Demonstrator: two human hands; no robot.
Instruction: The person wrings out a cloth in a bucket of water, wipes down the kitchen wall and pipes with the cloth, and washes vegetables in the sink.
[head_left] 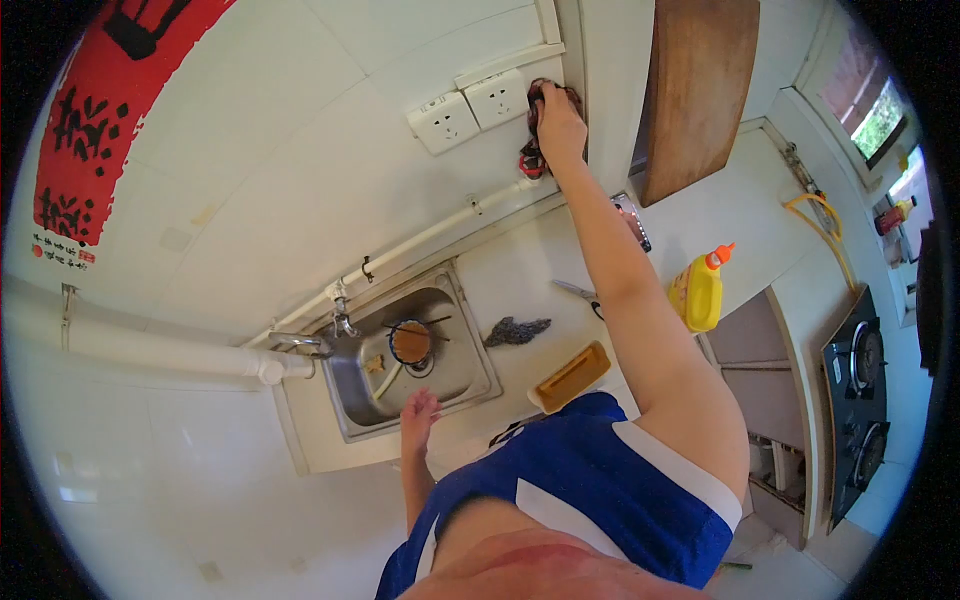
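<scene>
My right hand [562, 125] is raised to the wall at the end of my stretched arm. Its fingers are closed on a dark reddish-brown crumpled bundle [536, 98], perhaps cloth or a bag, beside the sockets. Just below it is a red fitting [531, 165] on the pipe. My left hand [420, 411] hovers over the sink's front edge, fingers apart and holding nothing. In the steel sink [470, 362] sits a round bowl [410, 342] with brown contents, dark chopsticks [437, 321] across it. A small yellow piece [374, 363] and a pale green stalk-like thing [388, 381] lie nearby.
Two white sockets [470, 108] are on the wall. Along the counter are a dark mesh-like clump [517, 331], scissors [575, 291], a brown tray [572, 378], a yellow bottle [698, 292] and a standing wooden board [700, 100]. The gas hob [858, 400] is far right; a tap [343, 318] overhangs the sink.
</scene>
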